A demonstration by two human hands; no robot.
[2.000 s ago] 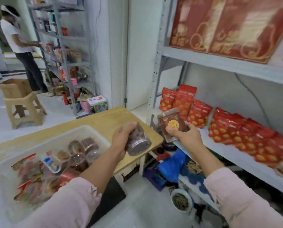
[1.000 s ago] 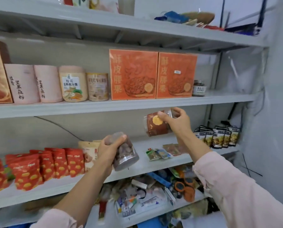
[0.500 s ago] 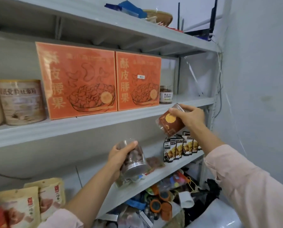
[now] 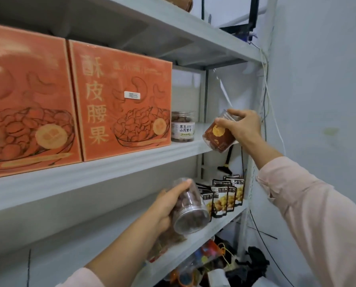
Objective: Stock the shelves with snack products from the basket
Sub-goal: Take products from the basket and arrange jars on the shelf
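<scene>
My right hand (image 4: 242, 126) grips a clear snack jar with a brown label (image 4: 217, 135), tilted, at the right end of the middle shelf (image 4: 131, 162), just in front of its edge. A similar jar with a white label (image 4: 182, 126) stands on that shelf to the left of it. My left hand (image 4: 164, 206) holds a second clear jar of brown snacks (image 4: 188, 212) on its side, bottom toward me, lower down in front of the shelf below (image 4: 220, 221).
Two large orange cashew boxes (image 4: 123, 104) fill the middle shelf left of the jars. Dark snack pouches (image 4: 224, 195) stand on the lower shelf's right end. A pale wall (image 4: 318, 90) closes the right side. Clutter lies on the floor under the shelves.
The view has swung from the basket on the table to the shelf's right end. My right hand has carried its jar up to the middle shelf's edge; my left hand still holds its jar.
</scene>
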